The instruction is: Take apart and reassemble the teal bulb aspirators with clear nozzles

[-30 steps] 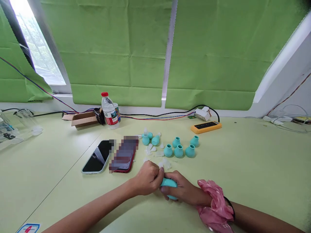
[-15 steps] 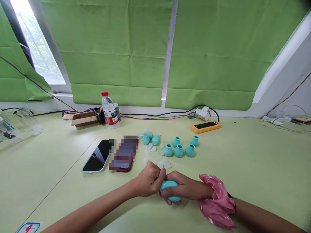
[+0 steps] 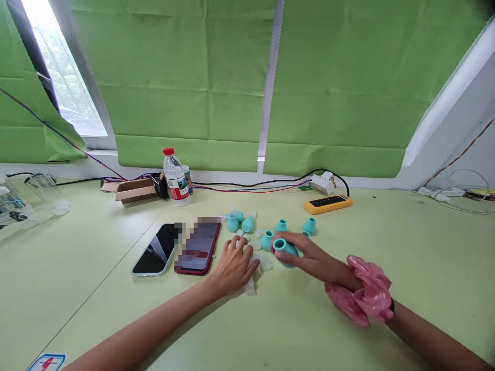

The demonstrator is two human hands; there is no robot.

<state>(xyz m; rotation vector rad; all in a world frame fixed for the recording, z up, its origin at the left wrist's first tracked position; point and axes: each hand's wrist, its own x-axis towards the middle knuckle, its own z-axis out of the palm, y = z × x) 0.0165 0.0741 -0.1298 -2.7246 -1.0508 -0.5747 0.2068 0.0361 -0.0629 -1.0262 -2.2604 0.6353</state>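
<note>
My right hand (image 3: 314,256) grips a teal hollow bulb (image 3: 291,251) between thumb and fingers, its open neck tilted toward me. My left hand (image 3: 234,265) lies palm down with fingers spread over several translucent soft scraps (image 3: 265,262). Whether any scrap is under its fingers is hidden. Another translucent scrap (image 3: 251,287) lies just below the left hand. Several teal bulbs with open necks stand upright behind my right hand, one teal bulb (image 3: 266,241) close to its fingertips. Farther left, a few teal bulbs (image 3: 232,223) have translucent pieces at their necks.
Two phones, one pale-edged (image 3: 154,251) and one red-edged (image 3: 200,247), lie left of the scraps. A water bottle (image 3: 177,180), a cardboard tray (image 3: 135,191), cables and a yellow power strip (image 3: 328,204) line the back of the table. A pink scrunchie (image 3: 369,291) circles my right wrist.
My hands have parted. The right moved up and right with the bulb, whose open neck now shows. The left opened from a fist and reached forward; a scrap now shows below it.
</note>
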